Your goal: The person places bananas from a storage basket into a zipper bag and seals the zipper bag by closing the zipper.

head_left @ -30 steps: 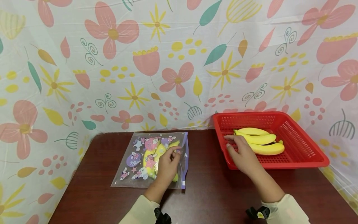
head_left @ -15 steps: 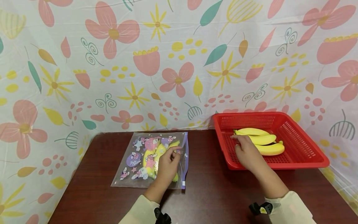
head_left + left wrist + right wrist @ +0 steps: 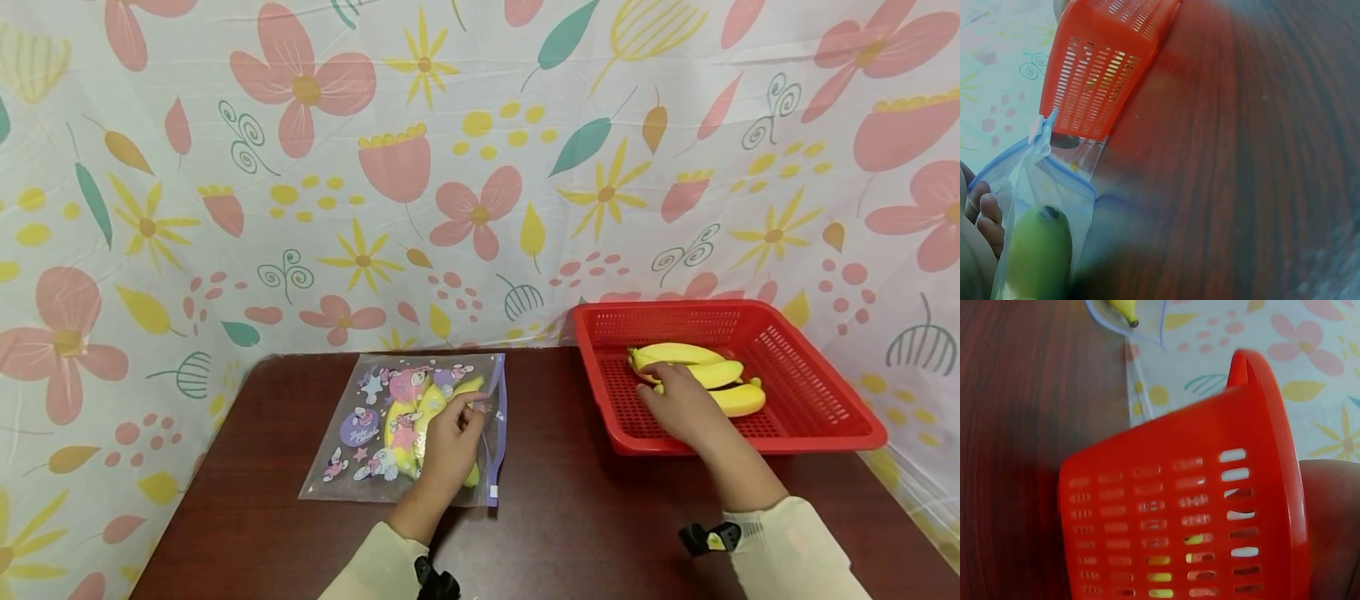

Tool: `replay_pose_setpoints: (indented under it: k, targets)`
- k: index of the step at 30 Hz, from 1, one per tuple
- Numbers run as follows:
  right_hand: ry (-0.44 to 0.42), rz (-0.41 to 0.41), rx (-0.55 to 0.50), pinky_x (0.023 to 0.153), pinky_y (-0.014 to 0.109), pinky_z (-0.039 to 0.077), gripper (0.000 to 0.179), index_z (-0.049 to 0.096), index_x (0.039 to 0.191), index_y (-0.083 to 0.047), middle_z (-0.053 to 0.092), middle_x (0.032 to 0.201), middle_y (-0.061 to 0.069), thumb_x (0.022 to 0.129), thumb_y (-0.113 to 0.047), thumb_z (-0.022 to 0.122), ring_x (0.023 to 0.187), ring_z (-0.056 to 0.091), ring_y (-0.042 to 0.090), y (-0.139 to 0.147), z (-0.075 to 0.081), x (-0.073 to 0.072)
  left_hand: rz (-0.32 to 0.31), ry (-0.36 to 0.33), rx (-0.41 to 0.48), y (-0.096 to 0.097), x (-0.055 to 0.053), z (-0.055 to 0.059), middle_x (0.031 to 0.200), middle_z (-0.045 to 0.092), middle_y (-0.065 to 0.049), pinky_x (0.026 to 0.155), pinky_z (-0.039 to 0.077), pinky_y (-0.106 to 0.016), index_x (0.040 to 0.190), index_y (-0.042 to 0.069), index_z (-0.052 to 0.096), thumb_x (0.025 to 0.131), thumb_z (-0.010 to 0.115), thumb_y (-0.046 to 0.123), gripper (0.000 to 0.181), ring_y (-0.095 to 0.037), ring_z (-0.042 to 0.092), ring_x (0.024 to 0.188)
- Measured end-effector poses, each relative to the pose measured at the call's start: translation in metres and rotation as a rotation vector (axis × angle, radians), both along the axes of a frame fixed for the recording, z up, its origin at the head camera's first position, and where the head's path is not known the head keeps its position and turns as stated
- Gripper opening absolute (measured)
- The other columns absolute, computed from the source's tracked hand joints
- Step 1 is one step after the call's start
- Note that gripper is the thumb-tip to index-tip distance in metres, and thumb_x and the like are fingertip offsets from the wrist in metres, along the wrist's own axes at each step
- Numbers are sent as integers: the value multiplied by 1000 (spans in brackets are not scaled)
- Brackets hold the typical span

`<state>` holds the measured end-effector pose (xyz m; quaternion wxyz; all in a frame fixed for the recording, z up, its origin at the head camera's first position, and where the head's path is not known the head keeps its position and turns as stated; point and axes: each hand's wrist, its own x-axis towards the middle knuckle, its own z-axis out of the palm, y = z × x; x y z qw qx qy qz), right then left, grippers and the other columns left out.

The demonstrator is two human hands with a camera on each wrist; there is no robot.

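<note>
Two hands are at work over one table. The left hand pinches the upper film of one clear printed bag near its mouth, fingers bent. One purple zip strip with one white slider runs just right of those fingers. Beneath them, inside the bag, at least two bagged bananas show; the printing makes the full count uncertain. The left wrist view shows one greenish end beside the fingers.

The right hand reaches into one red basket, its thumb and fingers apart at the left ends of the loose bananas; I cannot tell whether they grip. Three are visible: one beyond the fingers, one under them, one to their right. One floral cloth hangs beyond both hands.
</note>
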<state>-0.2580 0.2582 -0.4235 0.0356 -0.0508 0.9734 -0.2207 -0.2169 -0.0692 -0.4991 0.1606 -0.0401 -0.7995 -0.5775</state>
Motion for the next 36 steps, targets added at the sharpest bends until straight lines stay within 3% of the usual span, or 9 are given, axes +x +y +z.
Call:
replay_pose_setpoints:
  k: [6, 14, 31, 36]
  targets:
    - [-61, -24, 32, 100, 70, 43, 61, 47, 142, 6, 44, 140, 36, 98, -34, 60, 121, 49, 51, 8, 2, -2, -1, -9, -2, 1, 0, 0, 66, 52, 3, 48, 36, -19, 111, 20, 74, 97, 63, 13, 20, -2, 41, 52]
    - [-106, -39, 113, 98, 68, 44, 64, 49, 138, 9, 43, 136, 39, 94, -35, 64, 115, 51, 51, 20, -2, -11, 2, -15, -8, 0, -1, -3, 67, 52, 4, 49, 37, -20, 113, 14, 74, 96, 63, 13, 20, -1, 42, 53]
    - [-184, -46, 199, 91, 67, 47, 65, 48, 138, 12, 50, 126, 40, 93, -33, 63, 108, 55, 50, 37, -4, -25, -4, -36, -6, 0, -1, -5, 67, 52, 3, 49, 37, -20, 113, 17, 74, 96, 63, 13, 21, -2, 42, 53]
    - [-172, -18, 216, 88, 63, 48, 59, 52, 132, 13, 56, 115, 36, 94, -31, 62, 100, 56, 45, 39, -7, -26, -2, -36, -10, 0, -1, -6, 67, 52, 4, 49, 37, -20, 113, 18, 74, 96, 63, 13, 21, -2, 42, 53]
